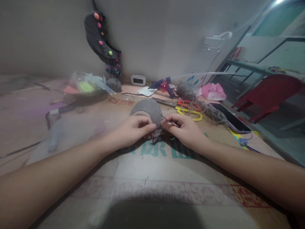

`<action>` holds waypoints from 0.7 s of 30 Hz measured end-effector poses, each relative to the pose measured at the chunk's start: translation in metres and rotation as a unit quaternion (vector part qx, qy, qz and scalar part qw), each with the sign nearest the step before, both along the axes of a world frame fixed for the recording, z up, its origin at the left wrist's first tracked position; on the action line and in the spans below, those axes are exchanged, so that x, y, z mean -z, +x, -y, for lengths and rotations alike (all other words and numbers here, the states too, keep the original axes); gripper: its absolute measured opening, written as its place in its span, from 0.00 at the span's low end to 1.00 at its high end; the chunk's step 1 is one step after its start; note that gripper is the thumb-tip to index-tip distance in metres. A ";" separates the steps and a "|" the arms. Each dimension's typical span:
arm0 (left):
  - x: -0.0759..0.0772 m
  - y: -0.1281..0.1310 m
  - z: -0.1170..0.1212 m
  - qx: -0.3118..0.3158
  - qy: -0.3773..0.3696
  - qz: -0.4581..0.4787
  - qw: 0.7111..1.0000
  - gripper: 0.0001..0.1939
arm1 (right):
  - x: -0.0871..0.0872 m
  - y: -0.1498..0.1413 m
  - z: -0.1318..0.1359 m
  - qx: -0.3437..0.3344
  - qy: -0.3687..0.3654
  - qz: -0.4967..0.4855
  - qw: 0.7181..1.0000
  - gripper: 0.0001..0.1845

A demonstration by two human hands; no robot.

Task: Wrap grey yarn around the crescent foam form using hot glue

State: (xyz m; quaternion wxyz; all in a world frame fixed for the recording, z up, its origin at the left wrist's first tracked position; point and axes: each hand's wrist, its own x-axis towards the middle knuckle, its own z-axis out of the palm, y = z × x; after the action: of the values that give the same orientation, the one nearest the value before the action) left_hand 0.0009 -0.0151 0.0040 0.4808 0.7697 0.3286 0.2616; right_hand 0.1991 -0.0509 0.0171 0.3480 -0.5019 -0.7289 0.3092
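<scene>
A crescent wrapped in grey yarn point(149, 108) is held low over the cardboard. My left hand point(141, 128) pinches its lower part between thumb and fingers. Close by on the right, my right hand point(177, 127) is closed on a thin dark pointed tool point(169, 121), whose tip reaches the yarn's right edge; its exact kind is unclear. A small dark purplish bit point(153, 141) shows at the crescent's lower end. Just beyond the hands lie scissors point(189, 111) with orange and yellow handles, tangled with loose grey yarn point(214, 114).
Printed cardboard point(147, 178) covers the table. Behind stand a blue glue gun point(164, 86) with a red light, a small digital clock point(138, 80) and a blurred bowl point(87, 95). A phone point(230, 117) lies right. A decorated grey crescent point(95, 38) hangs on the wall.
</scene>
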 end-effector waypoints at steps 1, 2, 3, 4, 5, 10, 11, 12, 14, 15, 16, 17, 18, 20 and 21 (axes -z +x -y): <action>0.000 0.001 0.000 0.003 -0.009 0.007 1.000 0.16 | 0.000 0.000 0.000 0.001 -0.002 -0.003 1.000 0.14; -0.001 0.001 0.000 0.004 -0.023 0.018 1.000 0.15 | 0.000 0.000 0.000 0.003 -0.003 -0.007 1.000 0.14; 0.000 0.002 0.000 0.002 -0.041 0.030 0.999 0.14 | 0.000 0.001 -0.001 0.005 -0.001 -0.012 1.000 0.14; 0.000 0.002 0.000 -0.001 -0.059 0.043 0.997 0.14 | 0.000 0.001 -0.001 0.008 0.002 -0.018 1.000 0.14; 0.001 0.003 0.000 -0.008 -0.075 0.057 0.996 0.13 | 0.000 0.001 -0.001 0.011 0.008 -0.026 1.000 0.14; 0.002 0.004 0.001 -0.029 -0.103 0.067 0.992 0.12 | 0.001 0.002 -0.002 0.019 0.016 -0.063 0.998 0.15; 0.002 0.004 0.001 -0.032 -0.101 0.070 0.992 0.13 | 0.001 0.002 -0.002 0.018 0.013 -0.071 0.997 0.16; 0.002 0.004 0.001 -0.033 -0.102 0.072 0.992 0.13 | 0.002 0.003 -0.002 0.019 0.012 -0.079 0.997 0.16; 0.003 0.004 0.001 -0.033 -0.116 0.085 0.989 0.15 | 0.002 0.004 -0.002 0.035 0.020 -0.098 0.994 0.17; 0.005 0.004 0.000 -0.027 -0.130 0.094 0.987 0.16 | 0.002 0.004 -0.002 0.050 0.027 -0.109 0.992 0.18; 0.006 0.004 0.000 -0.030 -0.139 0.099 0.985 0.16 | 0.002 0.005 -0.002 0.065 0.034 -0.120 0.990 0.18; 0.007 0.004 -0.001 -0.033 -0.147 0.096 0.984 0.15 | 0.002 0.005 -0.001 0.077 0.038 -0.130 0.988 0.19; 0.008 0.004 -0.002 -0.036 -0.154 0.102 0.982 0.14 | 0.001 0.005 -0.001 0.084 0.042 -0.137 0.986 0.19; 0.009 0.004 -0.002 -0.034 -0.161 0.103 0.981 0.12 | 0.001 0.005 0.000 0.080 0.047 -0.136 0.986 0.19; 0.009 0.004 -0.002 -0.030 -0.160 0.099 0.982 0.12 | 0.001 0.005 0.000 0.071 0.048 -0.128 0.988 0.19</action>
State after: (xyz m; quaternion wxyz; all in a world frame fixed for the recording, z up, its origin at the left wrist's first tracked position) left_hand 0.0051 -0.0133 -0.0051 0.6201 0.6429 0.3398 0.2945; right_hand 0.2036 -0.0508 0.0162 0.4834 -0.4910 -0.6551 0.3098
